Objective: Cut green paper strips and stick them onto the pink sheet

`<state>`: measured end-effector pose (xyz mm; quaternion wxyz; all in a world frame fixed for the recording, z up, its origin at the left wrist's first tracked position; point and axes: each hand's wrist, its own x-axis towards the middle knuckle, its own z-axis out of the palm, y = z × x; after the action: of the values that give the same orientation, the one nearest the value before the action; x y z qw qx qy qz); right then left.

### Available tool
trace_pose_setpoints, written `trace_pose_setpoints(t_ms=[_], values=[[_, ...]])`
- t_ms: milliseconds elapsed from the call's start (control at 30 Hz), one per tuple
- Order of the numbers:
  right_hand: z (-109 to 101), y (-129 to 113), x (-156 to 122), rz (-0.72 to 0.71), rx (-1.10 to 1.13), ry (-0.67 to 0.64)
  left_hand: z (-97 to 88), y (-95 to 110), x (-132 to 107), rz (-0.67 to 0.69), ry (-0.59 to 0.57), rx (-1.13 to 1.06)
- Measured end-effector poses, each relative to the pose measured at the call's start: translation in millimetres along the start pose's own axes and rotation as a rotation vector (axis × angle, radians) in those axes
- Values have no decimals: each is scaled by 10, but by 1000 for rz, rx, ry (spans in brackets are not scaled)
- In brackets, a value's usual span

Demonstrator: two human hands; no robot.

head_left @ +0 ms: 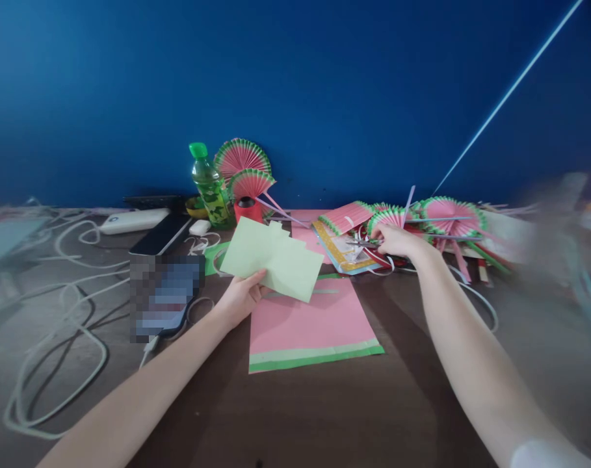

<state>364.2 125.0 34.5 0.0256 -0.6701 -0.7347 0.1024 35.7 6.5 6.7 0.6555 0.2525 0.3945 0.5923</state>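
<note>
My left hand (243, 298) pinches a light green sheet of paper (280, 260) with a stepped cut along its upper edge. Below the sheet lies a pink paper (309, 331) with a pale and a dark green band on its near edge. At the back right, my right hand (395, 240) is closed around a pair of scissors (361, 244), whose blades point left over a yellow-bordered packet (337, 250). The scissors' handles are mostly hidden by my fingers. Close by are a folded pink and green paper (346, 218) and pleated paper fans (451, 218).
A green-capped bottle (208, 188) stands at the back left beside a round pleated fan (241, 159) and a red container (248, 209). On the left lie a phone (168, 299), a dark device (161, 234), a white power bank (134, 221) and looped white cables (103, 354). A blue wall (295, 97) rises behind.
</note>
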Motion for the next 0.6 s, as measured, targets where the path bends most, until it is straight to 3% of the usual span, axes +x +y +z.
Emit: trace_pose_setpoints(t_ms=[367,600], values=[[-173,171,-86,-72,168,-38,32,23,-7,-23,38,-51],[-143,377,-45,92,157,-45,47,22,-6,-22,49,-55]])
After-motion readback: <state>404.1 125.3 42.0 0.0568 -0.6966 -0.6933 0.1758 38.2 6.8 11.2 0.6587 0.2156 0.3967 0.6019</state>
